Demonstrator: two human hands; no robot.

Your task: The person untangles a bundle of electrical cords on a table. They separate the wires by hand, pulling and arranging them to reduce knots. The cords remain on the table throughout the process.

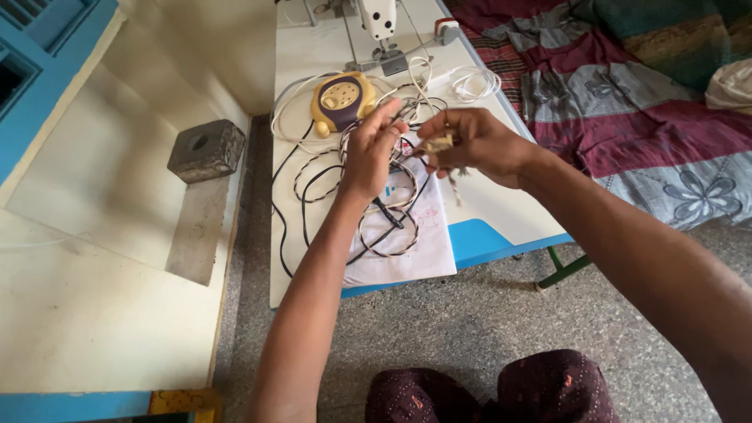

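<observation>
A person seated before a white counter (329,47) works both bare hands above a tangle of cords. The right hand (479,145) has its grip pressed together, pinching a short, pale braided cord end (440,143) between thumb and fingers; a frayed tail hangs down just below the fist. The left hand (370,149) is raised just to the left of it, fingers loosely spread and angled toward the cord end, close to it; whether the fingertips touch the cord cannot be told from this view. The cord end lies between the two hands, its long axis running roughly left to right, and the right hand is the one that has it.

Beneath the hands, black and white cables (368,227) loop over a white sheet of paper (423,251) at the counter's near edge. Farther off sits a rounded yellow and purple device (342,100), with a coil of white wire (474,82) to its right and the foot of a sewing machine (380,19) at the far end. A grey concrete block (207,149) rests on a ledge at left; a patterned red and grey bedspread (627,102) covers a bed at right.
</observation>
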